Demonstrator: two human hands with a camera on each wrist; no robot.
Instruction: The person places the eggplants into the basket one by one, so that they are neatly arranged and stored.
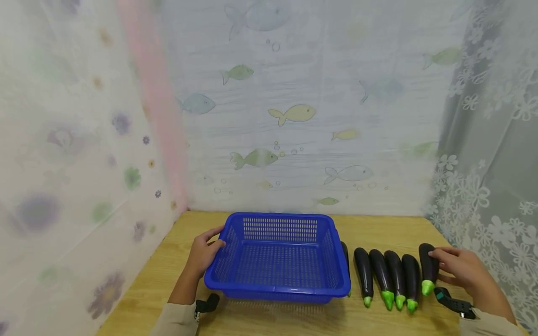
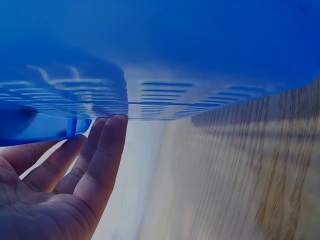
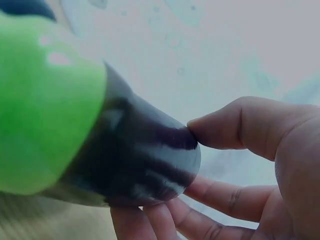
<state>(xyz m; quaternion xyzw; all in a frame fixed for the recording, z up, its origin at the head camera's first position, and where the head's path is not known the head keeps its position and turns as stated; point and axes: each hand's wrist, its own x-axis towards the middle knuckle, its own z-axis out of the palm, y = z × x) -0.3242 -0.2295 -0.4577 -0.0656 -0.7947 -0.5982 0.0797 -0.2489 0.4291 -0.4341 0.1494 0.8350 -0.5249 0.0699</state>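
Observation:
A blue slotted plastic basket [image 1: 277, 254] stands on the wooden table [image 1: 391, 231]. My left hand [image 1: 216, 240] rests against its left wall. In the left wrist view the fingers [image 2: 107, 145] lie straight, tips touching the basket [image 2: 165, 50] just under the rim. Right of the basket lies a row of several dark purple eggplants [image 1: 388, 275] with green stem ends towards me. My right hand [image 1: 437, 266] holds the rightmost eggplant [image 1: 428, 268]. In the right wrist view, the thumb [image 3: 225, 130] and fingers pinch that eggplant [image 3: 130, 160] at its dark end.
One more eggplant [image 1: 345, 256] lies tight against the basket's right wall, partly hidden. Patterned curtains close the table in at the left [image 1: 75, 163], back [image 1: 294, 116] and right [image 1: 491, 140]. Black wrist straps [image 1: 454, 303] sit near the front edge.

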